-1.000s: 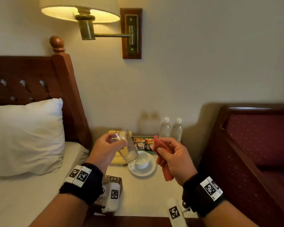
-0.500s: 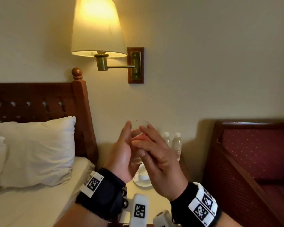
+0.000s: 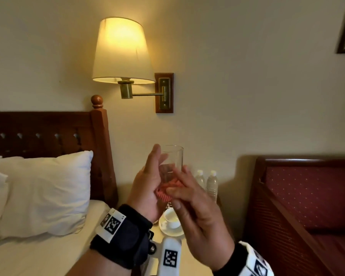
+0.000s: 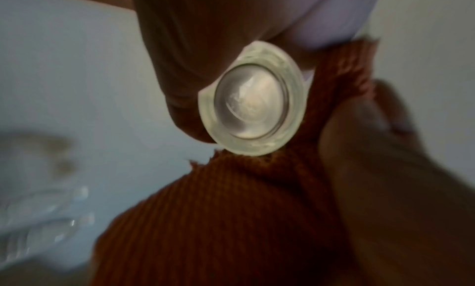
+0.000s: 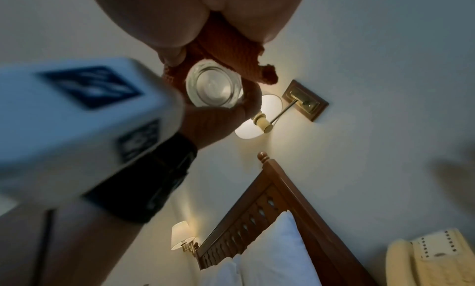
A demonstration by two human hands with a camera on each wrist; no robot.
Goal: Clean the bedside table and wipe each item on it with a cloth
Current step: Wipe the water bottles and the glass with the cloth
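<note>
1. Clear glass (image 3: 172, 162) stands upright in mid-air above the bedside table (image 3: 187, 253), long axis vertical, mouth up.
2. The left hand (image 3: 147, 188) clasps its left side.
3. The right hand (image 3: 195, 208) presses the orange cloth (image 3: 165, 193) against its base from the right.

Dim room, warm wall lamp (image 3: 123, 50) glow (left-wrist view blurred)

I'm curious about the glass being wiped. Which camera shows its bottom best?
The left wrist view: the glass fills the middle, its round base facing the camera. The right wrist view shows that base smaller; the head view shows only its upright side.
</note>
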